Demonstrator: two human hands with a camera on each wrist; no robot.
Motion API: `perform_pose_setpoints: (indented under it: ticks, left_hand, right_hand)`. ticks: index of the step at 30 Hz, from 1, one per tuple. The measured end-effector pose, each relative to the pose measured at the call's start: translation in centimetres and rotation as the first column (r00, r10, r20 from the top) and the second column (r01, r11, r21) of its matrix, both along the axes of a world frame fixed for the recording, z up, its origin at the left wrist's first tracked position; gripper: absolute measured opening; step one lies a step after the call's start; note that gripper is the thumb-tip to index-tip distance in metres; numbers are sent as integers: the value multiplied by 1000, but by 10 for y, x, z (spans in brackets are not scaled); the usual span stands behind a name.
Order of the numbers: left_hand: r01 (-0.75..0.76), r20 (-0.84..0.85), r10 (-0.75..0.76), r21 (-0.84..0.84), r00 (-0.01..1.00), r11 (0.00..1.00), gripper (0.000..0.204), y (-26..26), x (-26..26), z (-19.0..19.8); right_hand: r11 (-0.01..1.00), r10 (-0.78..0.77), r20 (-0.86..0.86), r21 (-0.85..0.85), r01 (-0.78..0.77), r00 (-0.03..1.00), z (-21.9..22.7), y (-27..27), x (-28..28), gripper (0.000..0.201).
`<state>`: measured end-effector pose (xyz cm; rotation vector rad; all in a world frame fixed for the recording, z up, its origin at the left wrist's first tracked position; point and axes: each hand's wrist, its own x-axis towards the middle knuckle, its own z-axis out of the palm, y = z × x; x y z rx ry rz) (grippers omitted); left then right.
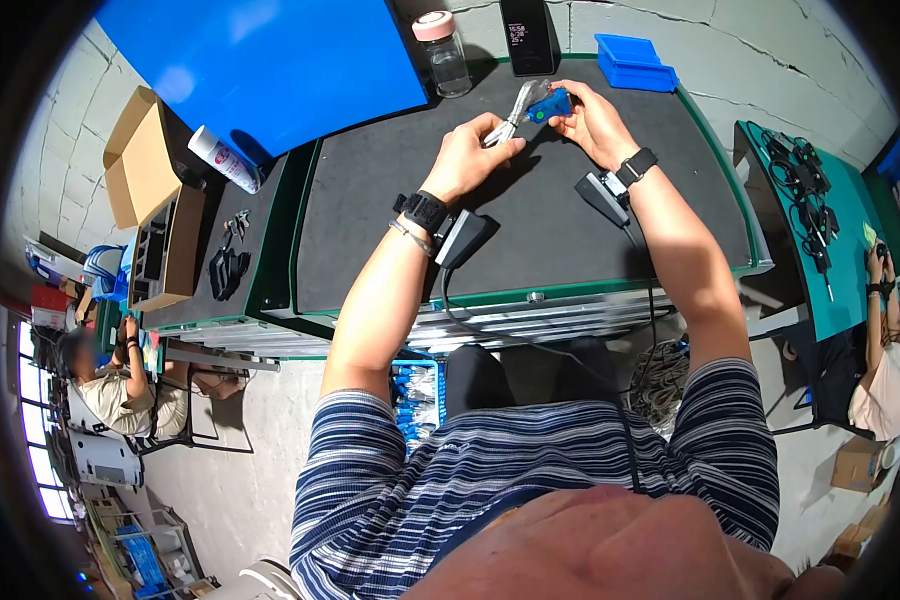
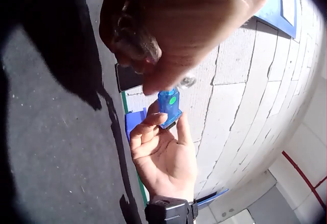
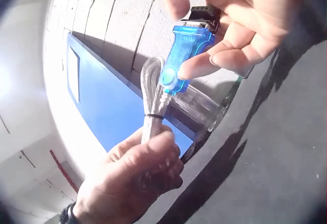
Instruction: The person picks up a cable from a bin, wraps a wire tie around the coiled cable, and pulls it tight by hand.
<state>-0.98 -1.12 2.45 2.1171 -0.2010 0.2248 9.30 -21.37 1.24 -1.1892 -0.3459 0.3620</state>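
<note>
Above the black mat (image 1: 530, 240), left hand (image 1: 465, 160) grips the coiled cable (image 1: 517, 108), right hand (image 1: 592, 122) pinches its blue adapter (image 1: 550, 106).

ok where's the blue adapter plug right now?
Head view: the blue adapter plug is held above the far edge of the black mat, pinched by the right hand, its bundled cable in the left hand.

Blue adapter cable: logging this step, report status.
Left hand grips coiled translucent cable bundle. Right hand pinches translucent blue plastic adapter plug. Both raised above black mat; nothing obstructing.
</note>
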Motion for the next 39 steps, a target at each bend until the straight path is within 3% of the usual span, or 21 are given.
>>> perform_pose_setpoints:
  ticks: [2, 4, 7, 12, 14, 18, 20, 23, 33, 35, 39]
  left_hand:
    - [40, -62, -42, -34, 997, 999, 37, 2, 3, -2]
    - [73, -122, -81, -70, 989, 995, 37, 3, 4, -5]
    - [212, -159, -199, 68, 967, 975, 38, -1, -2, -2]
    - [187, -90, -179, 83, 980, 979, 41, 2, 0, -4]
    - [202, -51, -200, 35, 978, 979, 36, 1, -3, -2]
    - [148, -17, -147, 149, 989, 978, 37, 0, -6, 2]
    - [106, -92, -87, 225, 992, 969, 34, -2, -11, 10]
    - [95, 3, -99, 239, 995, 966, 32, 4, -4, -3]
    - [63, -78, -47, 217, 996, 974, 32, 5, -3, -3]
    - [15, -77, 1, 204, 997, 979, 33, 6, -2, -6]
    - [-6, -77, 25, 239, 997, 971, 35, 5, -2, -4]
  right_hand:
    - [998, 2, -1, 65, -2, 1000, -1, -2, 2, 37]
    - [993, -17, 103, 120, 5, 995, 0, 0, 0, 34]
    - [993, -3, 225, 114, -23, 974, 1, 0, 1, 38]
    - [994, -15, 137, 111, -1, 991, 11, 2, -9, 49]
    - [990, 47, 104, 126, -60, 993, 10, 1, -7, 52]
    - [985, 124, 131, 106, -139, 984, 10, -1, -2, 53]
    - [979, 151, 172, 110, -171, 973, 13, 0, -6, 52]
    - [973, 177, 190, 116, -201, 966, 20, 0, -15, 52]
    - [970, 232, 230, 23, -244, 945, 16, 1, -10, 51]
    - [968, 210, 217, 91, -234, 953, 12, 3, -9, 46]
    - [983, 159, 266, 44, -176, 951, 11, 5, -8, 41]
